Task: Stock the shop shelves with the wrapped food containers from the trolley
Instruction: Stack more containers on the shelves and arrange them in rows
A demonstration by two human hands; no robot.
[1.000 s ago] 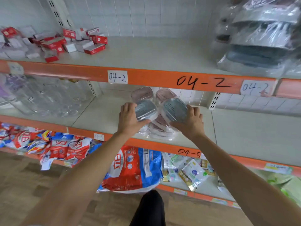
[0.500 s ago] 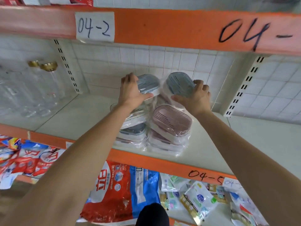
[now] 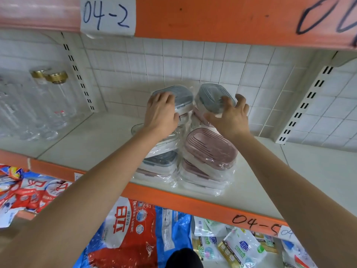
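Two stacks of plastic-wrapped food containers stand at the back of the middle shelf. My left hand lies over the grey-lidded container on top of the left stack and grips it, thumb on its near side. My right hand holds a second grey-lidded container, tilted up on the right stack, with spread fingers on its rim. In front of these, a pink-lidded container tops a lower pile of wrapped containers near the shelf's front edge.
The orange beam of the upper shelf hangs close overhead. Clear glass bottles with gold caps stand to the left. A slotted upright rises at the right. Detergent bags and small packets fill the shelf below.
Both hands have carried the two grey-lidded containers up and back onto the rear stacks. The camera has moved in closer under the upper shelf.
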